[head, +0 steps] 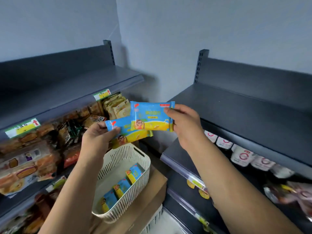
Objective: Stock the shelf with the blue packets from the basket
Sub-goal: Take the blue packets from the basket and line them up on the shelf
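Head view, read from my remote station: the left hand [99,134] is raised above the basket [145,166], its thumb and curled fingers pinching the left end of a blue packet [133,133]. The right hand [184,123], just to the right of it and slightly higher, pinches the right edge of a second blue packet [152,115] between thumb and fingers. I note that the second packet overlaps the upper right corner of the first, and that both face the camera with the yellow band lowest. Below and between the two forearms the white slotted basket rests on a cardboard box [152,191], and I count three more packets [124,184] standing on edge in a row inside it. Beyond the right hand runs a dark grey shelf [236,105]; under the right forearm a lower board carries white pouches [243,156] marked with red rings. To the left of the left hand a second rack [67,85] holds bread and wrapped snacks [30,159], with yellow-and-green price tags [22,127] on the front edge above them. I cannot read the print on any packet
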The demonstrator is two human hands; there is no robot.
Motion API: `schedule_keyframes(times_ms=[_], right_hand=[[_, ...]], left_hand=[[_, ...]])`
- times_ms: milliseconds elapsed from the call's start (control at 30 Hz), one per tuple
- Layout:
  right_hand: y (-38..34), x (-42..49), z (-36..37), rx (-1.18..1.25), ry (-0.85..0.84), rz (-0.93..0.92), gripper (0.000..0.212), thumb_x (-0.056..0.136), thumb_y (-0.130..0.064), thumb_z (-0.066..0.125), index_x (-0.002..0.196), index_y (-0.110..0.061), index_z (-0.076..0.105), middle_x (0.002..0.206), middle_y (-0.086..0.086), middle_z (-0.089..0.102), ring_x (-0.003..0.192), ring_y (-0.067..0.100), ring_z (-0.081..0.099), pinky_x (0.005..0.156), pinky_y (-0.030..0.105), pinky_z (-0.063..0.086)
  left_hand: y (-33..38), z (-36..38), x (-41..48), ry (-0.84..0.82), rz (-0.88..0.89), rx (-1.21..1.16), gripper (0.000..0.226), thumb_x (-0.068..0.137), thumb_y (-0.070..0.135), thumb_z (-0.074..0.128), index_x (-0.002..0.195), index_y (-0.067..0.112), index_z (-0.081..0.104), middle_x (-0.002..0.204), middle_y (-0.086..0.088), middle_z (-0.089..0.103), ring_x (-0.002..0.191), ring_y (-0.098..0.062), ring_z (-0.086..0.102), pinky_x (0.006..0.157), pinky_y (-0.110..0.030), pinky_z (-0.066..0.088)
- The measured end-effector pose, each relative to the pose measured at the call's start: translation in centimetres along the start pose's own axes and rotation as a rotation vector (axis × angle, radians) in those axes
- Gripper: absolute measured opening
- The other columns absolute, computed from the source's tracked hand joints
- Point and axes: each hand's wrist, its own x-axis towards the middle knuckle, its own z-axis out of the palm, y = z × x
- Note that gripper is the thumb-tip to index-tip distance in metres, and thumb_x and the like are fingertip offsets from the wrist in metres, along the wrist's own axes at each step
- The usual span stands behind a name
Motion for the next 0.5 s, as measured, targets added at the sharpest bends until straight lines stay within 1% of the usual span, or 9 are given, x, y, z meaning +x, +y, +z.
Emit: schedule_keyframes(times_ms=[67,133,167,200,267,333,400,467,500], right_hand=[[-1.6,-1.4,-1.9,0.01,0.041,-0.017,0.021,0.084,-0.005,0.081,0.102,-0.002,0.071,0.111,0.027,0.073,0.1,0.04,0.074,0.083,0.062,0.058],[-3.2,-2.6,-4.1,0.002,0.071,-0.052,0.023,0.085,-0.005,0.081,0.105,0.0,0.071,0.112,0.028,0.072,0.103,0.041,0.073,0.079,0.055,0.061],[-4.1,-3.3,-5.3,-0.003,0.084,-0.079,0.02,0.086,-0.004,0.08,0.104,-0.001,0.071,0.107,0.026,0.073,0.099,0.039,0.074,0.077,0.051,0.061],[-5.0,-3.9,-6.4,-0.005,0.096,-0.111,0.016,0.086,-0.004,0.079,0.101,-0.002,0.072,0.1,0.022,0.073,0.095,0.036,0.073,0.078,0.051,0.061],[-6.9,-5.1,-8.9,-0.001,0.126,-0.171,0.011,0.087,-0.004,0.079,0.096,-0.005,0.074,0.096,0.017,0.074,0.094,0.034,0.074,0.083,0.057,0.062],[-8.6,-6.2,-11.8,-0.008,0.177,-0.221,0.009,0.086,-0.005,0.079,0.094,-0.008,0.075,0.105,0.022,0.075,0.102,0.039,0.074,0.084,0.056,0.062],[-10.2,-7.2,-15.0,-0.016,0.238,-0.265,0.01,0.086,-0.008,0.08,0.095,-0.008,0.076,0.111,0.026,0.073,0.107,0.043,0.071,0.087,0.061,0.06],[-11.7,-8.5,-18.6,-0.021,0.299,-0.311,0.014,0.084,-0.012,0.081,0.097,-0.009,0.077,0.112,0.026,0.072,0.108,0.046,0.069,0.087,0.068,0.056],[-12.4,-9.2,-20.6,-0.024,0.334,-0.331,0.016,0.083,-0.014,0.082,0.098,-0.01,0.077,0.111,0.026,0.072,0.108,0.046,0.069,0.086,0.068,0.055]], left_hand=[[1.0,2.3,-1.2,-0.061,0.026,-0.01,0.018,0.085,0.001,0.077,0.092,0.011,0.064,0.078,-0.003,0.078,0.064,-0.015,0.075,0.051,-0.025,0.058],[1.7,4.5,-2.2,-0.107,0.047,-0.015,0.019,0.085,0.001,0.077,0.088,0.013,0.062,0.074,0.0,0.076,0.062,-0.015,0.075,0.05,-0.028,0.059],[2.0,5.7,-2.7,-0.127,0.053,-0.022,0.022,0.085,0.001,0.078,0.085,0.016,0.061,0.072,0.001,0.076,0.062,-0.016,0.074,0.05,-0.029,0.06],[2.2,6.8,-3.1,-0.147,0.053,-0.029,0.023,0.085,0.002,0.078,0.083,0.018,0.061,0.072,0.001,0.076,0.063,-0.016,0.075,0.051,-0.03,0.061],[2.5,9.3,-3.9,-0.199,0.054,-0.031,0.02,0.085,0.005,0.08,0.088,0.018,0.065,0.077,-0.002,0.078,0.065,-0.017,0.076,0.054,-0.029,0.062],[2.6,12.1,-4.7,-0.253,0.057,-0.044,0.019,0.084,0.005,0.08,0.09,0.016,0.065,0.08,-0.004,0.079,0.065,-0.016,0.075,0.056,-0.028,0.061],[2.6,15.2,-5.9,-0.312,0.063,-0.053,0.024,0.084,0.004,0.08,0.086,0.019,0.062,0.08,-0.003,0.076,0.064,-0.016,0.074,0.054,-0.026,0.059],[2.4,18.6,-7.5,-0.374,0.057,-0.059,0.03,0.084,0.002,0.08,0.081,0.023,0.058,0.081,-0.002,0.074,0.065,-0.017,0.074,0.051,-0.025,0.058],[2.3,20.4,-8.5,-0.414,0.057,-0.053,0.03,0.084,0.001,0.079,0.081,0.022,0.058,0.083,-0.004,0.074,0.066,-0.018,0.075,0.051,-0.025,0.057]])
